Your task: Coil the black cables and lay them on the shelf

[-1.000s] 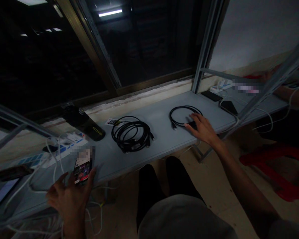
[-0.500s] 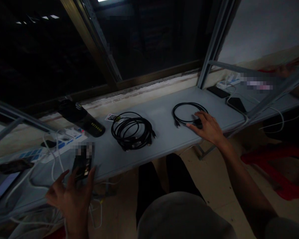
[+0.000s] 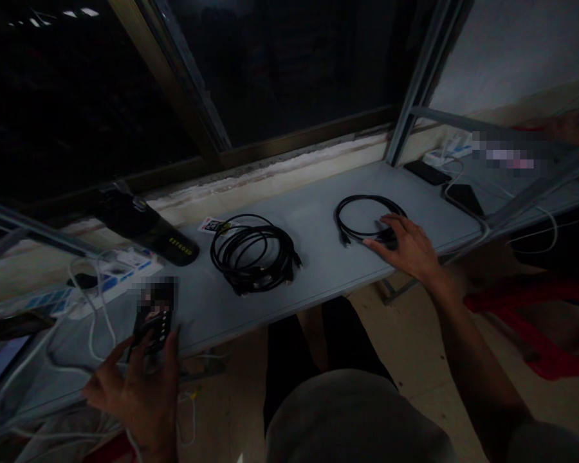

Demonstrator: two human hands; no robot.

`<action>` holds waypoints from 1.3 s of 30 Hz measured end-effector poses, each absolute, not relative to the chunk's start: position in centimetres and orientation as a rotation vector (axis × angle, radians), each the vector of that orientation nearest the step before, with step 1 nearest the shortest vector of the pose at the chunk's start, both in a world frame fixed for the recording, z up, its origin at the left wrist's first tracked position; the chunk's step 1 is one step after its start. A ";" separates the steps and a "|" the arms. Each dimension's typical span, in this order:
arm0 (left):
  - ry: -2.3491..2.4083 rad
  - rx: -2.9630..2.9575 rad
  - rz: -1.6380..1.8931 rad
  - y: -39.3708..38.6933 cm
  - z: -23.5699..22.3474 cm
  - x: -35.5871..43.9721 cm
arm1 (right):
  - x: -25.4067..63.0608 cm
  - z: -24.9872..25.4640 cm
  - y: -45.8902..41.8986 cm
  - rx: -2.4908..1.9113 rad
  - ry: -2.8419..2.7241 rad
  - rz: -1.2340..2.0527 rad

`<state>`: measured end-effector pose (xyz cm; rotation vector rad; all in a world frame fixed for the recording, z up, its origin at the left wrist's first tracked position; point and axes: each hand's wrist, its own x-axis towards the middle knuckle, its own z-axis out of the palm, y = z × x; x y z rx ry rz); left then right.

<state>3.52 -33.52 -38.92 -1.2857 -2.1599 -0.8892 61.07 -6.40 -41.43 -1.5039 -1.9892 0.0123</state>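
Note:
My left hand (image 3: 137, 392) is at the near end of a smartphone (image 3: 154, 321) lying on the grey table. Its fingers are spread over and beside the lit screen, which is partly blurred out. On the right, my right hand (image 3: 410, 247) rests at the near right side of a single coiled black cable (image 3: 361, 198). Thumb and fingers lie apart, with a dark part of the cable between them; my hand hides some of this coil. A larger bundle of coiled black cables (image 3: 253, 254) with several plugs sits between my hands, touched by neither.
A dark bottle (image 3: 147, 228) lies tilted behind the phone, next to a white power strip (image 3: 125, 273) with white cords. A printed label (image 3: 217, 225) is behind the bundle. Metal posts (image 3: 412, 122) frame the table. A red stool (image 3: 535, 328) stands at right, near another person's hand (image 3: 567, 125).
The phone's screen now shows a column of small white marks. My left hand is slightly lower over the phone. My right hand stays at the single coil; the view has shifted a little.

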 end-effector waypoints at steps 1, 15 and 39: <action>-2.162 -1.280 -0.892 -33.5 -38.9 3.6 | 61.1 -41.4 -6.4 -1.504 -1.990 0.013; -2.163 -1.262 -0.851 -33.3 -39.0 3.8 | 61.0 -41.5 -6.4 -1.514 -1.974 0.019; -2.027 -1.481 -0.894 -30.3 -39.0 5.6 | 61.1 -41.7 -6.1 -1.402 -2.027 0.033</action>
